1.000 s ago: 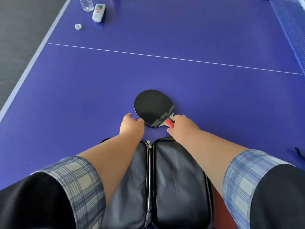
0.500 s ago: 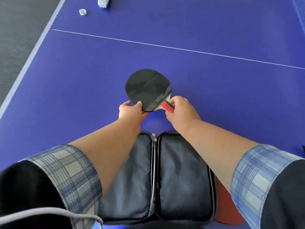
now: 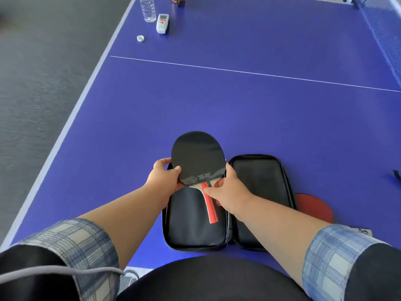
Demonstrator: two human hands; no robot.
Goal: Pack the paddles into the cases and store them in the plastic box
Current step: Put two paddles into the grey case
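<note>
- Landmark: a black zip case (image 3: 227, 205) lies opened flat, both halves up, on the blue bench (image 3: 238, 109), at the near edge in front of the person.
- Black-faced paddle (image 3: 198, 158): held over the case's left half. Its blade overhangs the far edge of that half; its red-striped handle points back toward the person, over the lining. Whether the handle touches the lining cannot be told.
- Left hand (image 3: 166, 178): clamped on the left rim of the blade, thumb on the upper face, fingers curled beneath, at the far left corner of the case.
- Right hand (image 3: 225, 192): gripping the paddle at the neck, where blade meets handle; thumb across the top, fingers wrapped at the blade's right edge. It sits over the case's centre hinge.
- The two hands are apart, one on each side of the paddle.
- Right half of the case: lining exposed, with the right forearm crossing its near corner.
- Red paddle (image 3: 314, 206): lies on the bench just beside the case's right edge, partly hidden under that edge and the right forearm.
- Far left of the case, at the bench's far side: a clear bottle (image 3: 147, 8), a white remote-like device (image 3: 162, 23) just beside it, and a small white cap (image 3: 140, 38) near the bench's edge.
- Far right of the case: the net (image 3: 384, 38).
</note>
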